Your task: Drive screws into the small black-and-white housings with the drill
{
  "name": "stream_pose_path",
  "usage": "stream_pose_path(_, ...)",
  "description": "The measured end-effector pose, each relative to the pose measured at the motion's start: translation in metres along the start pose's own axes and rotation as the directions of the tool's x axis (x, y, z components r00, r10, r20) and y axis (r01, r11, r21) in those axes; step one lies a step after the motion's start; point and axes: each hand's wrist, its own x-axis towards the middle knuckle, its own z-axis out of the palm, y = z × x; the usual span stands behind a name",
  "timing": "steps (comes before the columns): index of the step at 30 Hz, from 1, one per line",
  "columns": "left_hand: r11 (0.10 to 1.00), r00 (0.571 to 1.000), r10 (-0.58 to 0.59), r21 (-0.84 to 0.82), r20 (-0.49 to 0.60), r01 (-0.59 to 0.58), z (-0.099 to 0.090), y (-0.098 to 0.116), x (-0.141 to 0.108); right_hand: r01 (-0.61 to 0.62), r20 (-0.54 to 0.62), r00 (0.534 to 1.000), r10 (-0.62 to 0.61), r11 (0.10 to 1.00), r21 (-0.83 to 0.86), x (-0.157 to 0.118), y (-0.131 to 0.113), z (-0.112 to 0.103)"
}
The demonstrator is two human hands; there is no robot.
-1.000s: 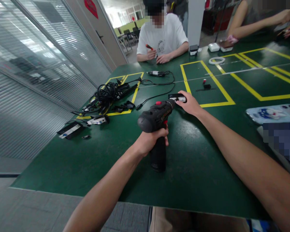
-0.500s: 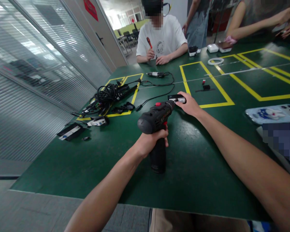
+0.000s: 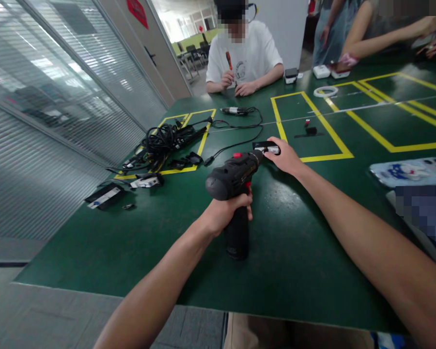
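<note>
A black cordless drill (image 3: 236,177) with red buttons is in my left hand (image 3: 227,212), whose fingers wrap round the grip. The drill's chuck points away from me, towards a small black-and-silver block (image 3: 271,148). My right hand (image 3: 284,155) pinches that block at its right end, low at the table. Whether the bit touches the block I cannot make out, as the chuck and my fingers partly cover it. Beyond the block, a small black part (image 3: 311,131) lies on the green table (image 3: 210,266).
Tangled black cables (image 3: 163,143) lie left, with a black adapter box (image 3: 105,195) nearer me. A pen-like electric tool (image 3: 234,111) with a cord lies farther back. At right is a phone (image 3: 409,172). Across the table a person (image 3: 243,63) holds an orange-handled screwdriver (image 3: 228,60).
My hands, the drill and the block keep nearly the same positions. In the background, a standing person has shifted to the right.
</note>
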Motion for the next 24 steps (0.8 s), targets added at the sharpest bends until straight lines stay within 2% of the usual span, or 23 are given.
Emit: stream_pose_path(24,1.000,1.000,0.008,-0.008,-0.002,-0.008,0.0001,0.0013,-0.0005,-0.015,0.015,1.000,0.015,1.000,-0.012,-0.0014,-0.0035,-0.0014)
